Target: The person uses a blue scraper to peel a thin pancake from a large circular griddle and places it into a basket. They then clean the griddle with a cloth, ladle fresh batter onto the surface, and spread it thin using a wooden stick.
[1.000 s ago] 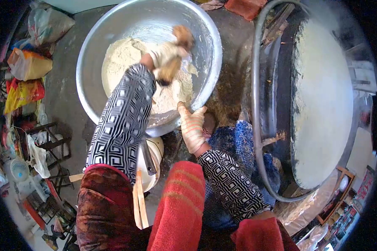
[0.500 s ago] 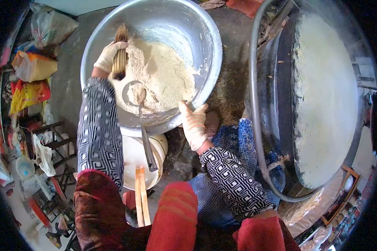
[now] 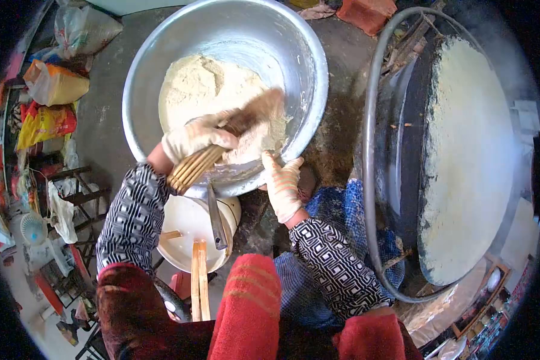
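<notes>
My left hand (image 3: 198,138), in a pale glove, is closed around a straw brush (image 3: 193,171). The brush slants over the front of a large metal basin (image 3: 139,78), its bristles smeared by motion above the batter. Thick beige batter (image 3: 207,81) lies inside the basin. My right hand (image 3: 282,185), also gloved, grips the basin's near rim with thumb and fingers. Between my hands, a ladle (image 3: 215,216) leans over the rim with its handle toward me; its bowl is hidden behind the brush and left hand.
To the right, a big round griddle (image 3: 402,150) carries a wide pale sheet of batter (image 3: 468,162), with steam above it. Below the basin stands a white bucket (image 3: 183,219) with wooden sticks (image 3: 199,279) across it. Bags (image 3: 57,81) lie at the far left.
My left hand has swung the brush from the basin's left side toward its near right, turning the bristles rightward. My right hand stays on the rim. The view has shifted slightly.
</notes>
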{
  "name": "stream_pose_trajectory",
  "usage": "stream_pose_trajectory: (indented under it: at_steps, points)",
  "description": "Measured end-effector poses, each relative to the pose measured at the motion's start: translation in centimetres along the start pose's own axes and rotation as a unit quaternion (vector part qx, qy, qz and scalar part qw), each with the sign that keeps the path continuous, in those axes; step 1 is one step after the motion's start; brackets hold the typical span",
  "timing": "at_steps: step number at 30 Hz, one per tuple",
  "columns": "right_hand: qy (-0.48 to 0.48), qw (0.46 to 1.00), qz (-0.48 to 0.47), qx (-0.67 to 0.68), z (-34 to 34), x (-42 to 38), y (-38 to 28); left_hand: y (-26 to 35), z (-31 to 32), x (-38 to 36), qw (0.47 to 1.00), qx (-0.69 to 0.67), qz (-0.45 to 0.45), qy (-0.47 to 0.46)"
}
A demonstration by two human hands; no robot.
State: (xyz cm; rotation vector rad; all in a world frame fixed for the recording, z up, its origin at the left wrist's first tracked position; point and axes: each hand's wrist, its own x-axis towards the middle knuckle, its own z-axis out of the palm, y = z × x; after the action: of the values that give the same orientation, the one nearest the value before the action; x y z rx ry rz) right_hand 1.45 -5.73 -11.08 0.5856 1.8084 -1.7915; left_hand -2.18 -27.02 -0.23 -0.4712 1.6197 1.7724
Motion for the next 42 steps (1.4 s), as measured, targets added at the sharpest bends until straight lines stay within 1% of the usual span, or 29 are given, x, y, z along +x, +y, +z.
stream_pose_trajectory:
  at_steps: [1,3,5,7,9,10,12,13,15,17,18,19,20,21,23,24,25,27,28,29,31,33,34,35,36,38,40,41,42]
  points:
    - [-0.001,1.0,0.006,-0.004,0.0,0.1,0.0,2.1,1.5,-0.9,0.995,0.021,0.083,0.05]
    - [-0.02,1.0,0.008,-0.019,-0.4,0.3,0.3,1.7,-1.7,1.2,0.981,0.002,0.143,0.135]
    - [-0.035,0.999,-0.004,-0.023,-0.6,0.4,0.7,4.7,-4.0,3.1,0.974,-0.017,0.179,0.136]
    - [-0.042,0.999,-0.013,-0.02,-0.9,-0.3,-0.1,7.0,-5.6,6.3,0.971,0.027,0.2,0.129]
    - [-0.043,0.998,0.028,0.022,-0.5,-2.1,-3.7,8.5,-4.8,9.1,0.969,0.065,0.221,0.092]
    - [-0.034,0.998,0.024,0.044,-0.2,-1.4,-2.5,9.3,-2.6,10.1,0.98,0.014,0.157,0.119]
    - [-0.033,0.999,0.035,0.003,-0.4,-1.2,-3.2,8.3,-0.3,11.1,0.993,0.028,0.112,0.039]
    - [-0.031,0.998,0.047,-0.04,-0.4,-1.2,-3.5,7.1,1.5,10.2,0.996,0.035,0.086,0.008]
    - [-0.042,0.997,0.058,-0.036,-0.4,-1.1,-3.4,5.7,4.9,6.3,0.994,0.077,0.064,-0.038]
    - [-0.068,0.995,0.069,-0.02,-0.6,-1.4,-4.1,0.1,4.0,5.7,0.982,0.116,0.078,-0.125]
    - [-0.071,0.995,0.072,-0.017,-0.7,-1.5,-4.1,0.1,4.3,2.8,0.963,0.25,0.038,-0.096]
    - [-0.081,0.995,0.064,0.017,-0.9,-1.5,-3.9,0.4,4.4,-0.1,0.923,0.379,-0.004,-0.065]
    - [-0.091,0.993,0.055,0.049,-1.0,-1.6,-3.9,-0.5,3.6,-1.8,0.903,0.425,0.016,-0.065]
    - [-0.102,0.99,0.049,0.081,-1.1,-1.6,-3.8,-1.4,2.6,-3.6,0.91,0.411,0.029,-0.052]
    - [-0.174,0.98,0.013,0.098,-2.0,-0.8,-3.3,-0.5,3.0,-8.0,0.949,0.313,-0.029,-0.003]
    - [-0.187,0.978,0.004,0.096,-2.4,-0.8,-3.1,-2.0,3.1,-9.2,0.968,0.226,0.071,0.084]
    - [-0.201,0.975,-0.005,0.096,-2.5,-1.0,-3.3,-3.4,3.0,-10.3,0.96,0.138,0.169,0.173]
    - [-0.191,0.975,0.007,0.118,-3.0,-1.5,-4.0,-4.5,3.7,-13.0,0.905,0.179,0.245,0.299]
    - [-0.196,0.976,0.013,0.099,-3.1,-1.6,-4.3,-5.1,3.9,-13.5,0.899,0.21,0.186,0.336]
    - [-0.2,0.977,0.019,0.078,-3.5,-2.0,-4.0,-8.6,1.8,-13.5,0.779,0.483,0.172,0.361]
    - [-0.192,0.979,0.037,0.05,-3.9,-2.6,-2.8,-11.4,1.3,-13.7,0.842,0.487,-0.064,0.225]
    - [-0.152,0.988,0.028,-0.021,-4.9,-4.5,-2.6,-7.3,3.4,-15.4,0.833,0.489,-0.149,0.211]
    - [-0.136,0.985,0.011,-0.106,-5.7,-5.4,-2.6,-8.7,2.6,-16.2,0.858,0.448,-0.027,0.25]
    - [-0.12,0.975,-0.011,-0.189,-6.3,-6.0,-2.7,-10.3,2.1,-17.2,0.865,0.399,0.026,0.303]
    - [-0.127,0.941,-0.089,-0.3,-7.0,-6.0,-2.0,-10.5,3.2,-18.4,0.862,0.364,0.048,0.349]
    - [-0.202,0.931,-0.153,-0.263,-7.1,-11.9,-2.6,-12.2,4.8,-21.2,0.854,0.319,0.071,0.404]
    - [-0.343,0.79,-0.396,-0.318,-5.6,-18.5,-0.4,-15.4,5.5,-23.2,0.855,0.212,0.159,0.445]
    - [-0.445,0.742,-0.428,-0.262,-4.4,-22.2,0.6,-16.7,6.1,-24.3,0.855,0.208,0.161,0.447]
    - [-0.514,0.632,-0.436,-0.382,-2.8,-26.0,1.3,-17.8,6.6,-25.5,0.875,0.155,0.156,0.431]
